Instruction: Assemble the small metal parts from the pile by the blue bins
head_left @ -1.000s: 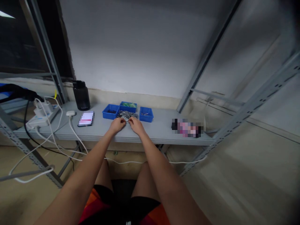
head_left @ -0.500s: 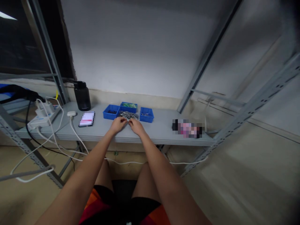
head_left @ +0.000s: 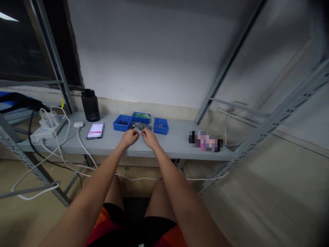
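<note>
My left hand [head_left: 130,137] and my right hand [head_left: 149,138] are close together over the front of the grey shelf. Both have their fingers pinched. A small thin piece [head_left: 140,133] spans the gap between the fingertips, one end in each hand; its exact kind is too small to make out. Just behind the fingers lies a heap of slender silvery metal parts [head_left: 141,126]. Around that heap stand a blue bin with dark small parts [head_left: 119,128], a blue bin with green contents [head_left: 141,120] and a blue bin holding a few metal parts [head_left: 160,130].
On the left are a black bottle [head_left: 90,106], a phone [head_left: 96,130], a white charger [head_left: 78,125] and a power strip [head_left: 48,129] with trailing cables. A blurred pinkish object [head_left: 205,141] lies at the right. Metal uprights flank the grey shelf [head_left: 177,145].
My hands have drawn slightly apart, so the thin piece between the fingertips shows more plainly. The bins and the heap stay where they were.
</note>
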The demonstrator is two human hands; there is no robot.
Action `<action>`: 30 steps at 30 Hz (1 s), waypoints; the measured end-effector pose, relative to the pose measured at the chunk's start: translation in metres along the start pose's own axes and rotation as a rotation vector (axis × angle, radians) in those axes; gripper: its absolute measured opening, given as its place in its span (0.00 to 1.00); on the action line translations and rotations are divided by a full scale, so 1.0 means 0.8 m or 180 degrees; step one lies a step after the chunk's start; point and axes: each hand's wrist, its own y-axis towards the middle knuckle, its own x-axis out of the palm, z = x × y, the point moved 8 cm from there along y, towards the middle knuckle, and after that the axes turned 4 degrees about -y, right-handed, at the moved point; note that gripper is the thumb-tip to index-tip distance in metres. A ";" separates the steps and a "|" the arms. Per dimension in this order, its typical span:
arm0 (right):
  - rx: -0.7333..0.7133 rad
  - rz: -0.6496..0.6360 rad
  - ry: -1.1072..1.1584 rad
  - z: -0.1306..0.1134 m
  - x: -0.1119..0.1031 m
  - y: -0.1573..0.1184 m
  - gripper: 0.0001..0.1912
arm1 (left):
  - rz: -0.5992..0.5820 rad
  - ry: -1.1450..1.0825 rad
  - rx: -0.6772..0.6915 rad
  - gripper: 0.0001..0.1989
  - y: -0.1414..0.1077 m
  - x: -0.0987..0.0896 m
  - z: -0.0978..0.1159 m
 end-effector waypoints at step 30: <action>-0.0009 -0.0249 -0.0292 -0.009 0.004 -0.002 0.08 | 0.0209 -0.0482 0.0045 0.12 -0.002 -0.009 0.004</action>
